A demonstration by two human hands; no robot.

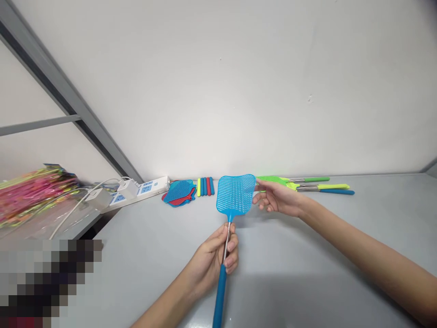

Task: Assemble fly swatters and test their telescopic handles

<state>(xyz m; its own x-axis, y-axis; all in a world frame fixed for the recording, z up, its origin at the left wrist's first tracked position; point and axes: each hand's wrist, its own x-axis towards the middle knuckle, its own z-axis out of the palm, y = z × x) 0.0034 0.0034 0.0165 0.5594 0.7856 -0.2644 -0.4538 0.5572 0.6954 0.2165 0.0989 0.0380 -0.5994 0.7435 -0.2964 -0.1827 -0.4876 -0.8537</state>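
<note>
My left hand [218, 250] is closed around the metal shaft of a blue fly swatter [236, 195], just below its perforated head. The swatter is held upright over the table, its blue grip pointing down toward me. At the right edge of the head is my right hand [276, 198], fingers curled, with thumb and forefinger at the rim; the thumb tip is partly hidden behind the mesh. Behind that hand lie several swatters with a green head [269, 179], a yellow head [291, 185] and green, yellow and blue handles [336, 192].
Loose blue and red swatter heads [179, 192] lie stacked at the back left, beside a row of coloured grips [205, 187]. A white power strip [145, 190] with plugged-in chargers and cables runs along the left edge. Colourful plastic-wrapped packs [37, 191] sit farther left. A wall [239, 91] bounds the grey table [164, 246].
</note>
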